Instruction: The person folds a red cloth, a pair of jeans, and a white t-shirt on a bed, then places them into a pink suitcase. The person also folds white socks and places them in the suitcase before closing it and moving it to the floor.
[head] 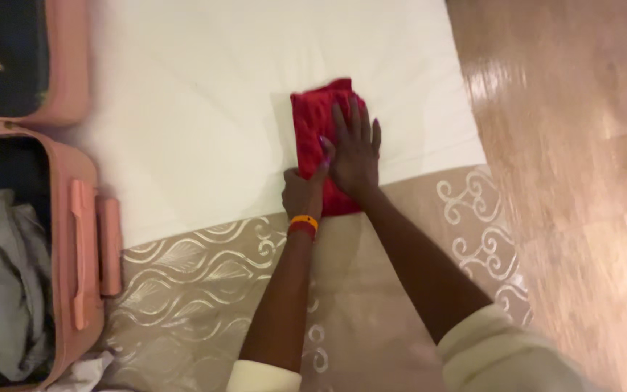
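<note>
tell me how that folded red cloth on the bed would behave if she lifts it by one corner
The red cloth looks soft and wrinkled, so it would probably go floppy and unfold. It seems light, lying flat on the white sheet with little dent. With the right hand pressing it flat and the left hand at its edge, it likely won't slide.

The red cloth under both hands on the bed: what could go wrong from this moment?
1. The red cloth lies near the bed edge; a push might slide it toward the wooden floor.
2. The right hand presses flat and the left hand sits at the near end, so the soft white sheet could bunch and spoil the fold.
</note>
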